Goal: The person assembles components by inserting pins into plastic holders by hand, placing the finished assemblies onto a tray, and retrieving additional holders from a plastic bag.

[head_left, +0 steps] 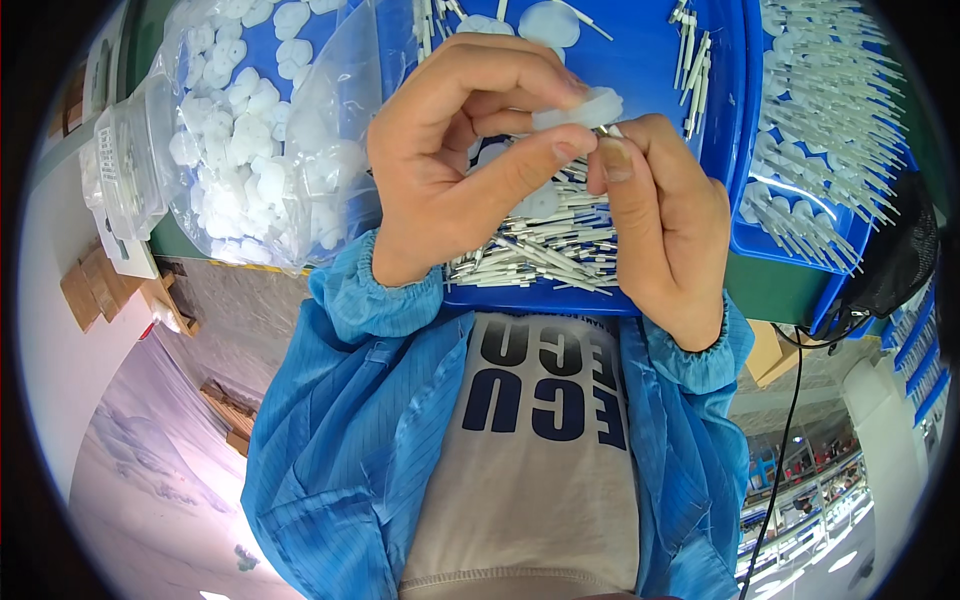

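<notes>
Above a blue tray point(545, 298), my two hands meet fingertip to fingertip. Between the thumb and fingers of my left hand point(440, 170) is a translucent white plastic disc point(582, 108), seen nearly edge-on. My right hand point(665, 220) pinches a thin rod, of which only a short metallic end point(604, 131) shows at the disc's lower edge; whether it is inside the disc I cannot tell. Many thin white rods point(545, 250) with metal ends lie heaped beneath my hands. A few loose discs point(550, 24) rest farther back in the tray.
Left of the tray, a clear plastic bag point(345, 90) holds many white discs point(240, 130). At right, another blue tray point(745, 240) carries rows of rods with discs on them point(825, 110). A black bag point(900, 240) and a black cable point(790, 420) are at the right edge.
</notes>
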The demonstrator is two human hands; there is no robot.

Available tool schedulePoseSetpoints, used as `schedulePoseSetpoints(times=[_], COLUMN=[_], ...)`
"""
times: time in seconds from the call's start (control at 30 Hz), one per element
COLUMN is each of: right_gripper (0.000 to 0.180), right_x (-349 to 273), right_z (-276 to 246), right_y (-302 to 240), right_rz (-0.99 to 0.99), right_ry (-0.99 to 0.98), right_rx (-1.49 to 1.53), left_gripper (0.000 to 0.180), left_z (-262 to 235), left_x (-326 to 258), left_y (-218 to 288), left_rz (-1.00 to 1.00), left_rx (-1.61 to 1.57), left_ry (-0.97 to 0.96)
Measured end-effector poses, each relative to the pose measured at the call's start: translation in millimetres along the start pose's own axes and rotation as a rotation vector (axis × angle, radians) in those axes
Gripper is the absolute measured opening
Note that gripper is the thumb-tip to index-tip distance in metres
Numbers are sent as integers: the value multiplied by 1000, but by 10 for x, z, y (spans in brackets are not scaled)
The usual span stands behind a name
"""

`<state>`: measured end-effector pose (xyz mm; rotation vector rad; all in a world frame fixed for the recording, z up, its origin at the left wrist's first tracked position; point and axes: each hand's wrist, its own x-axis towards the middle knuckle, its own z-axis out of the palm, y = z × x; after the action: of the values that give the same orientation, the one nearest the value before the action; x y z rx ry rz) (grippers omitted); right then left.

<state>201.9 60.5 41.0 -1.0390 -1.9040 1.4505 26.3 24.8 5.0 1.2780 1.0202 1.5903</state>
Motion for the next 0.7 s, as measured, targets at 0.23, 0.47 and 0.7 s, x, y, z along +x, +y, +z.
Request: schedulePoseSetpoints(times=[0.23, 0.47, 0.7], right_gripper=[8, 17, 18], right_x=[-11, -123, -332], right_z=[-36, -230, -533], right_y=[51, 144, -138], right_rz=[11, 98, 288], right_ry=[5, -82, -107], right_rx=[-78, -305, -388], left_gripper=[24, 27, 26], left_z=[33, -53, -92], left_x=[6, 7, -192], left_y=[21, 70, 351], left_rz=[20, 211, 158], left_rx=[211, 677, 805], left_ry=[26, -94, -171])
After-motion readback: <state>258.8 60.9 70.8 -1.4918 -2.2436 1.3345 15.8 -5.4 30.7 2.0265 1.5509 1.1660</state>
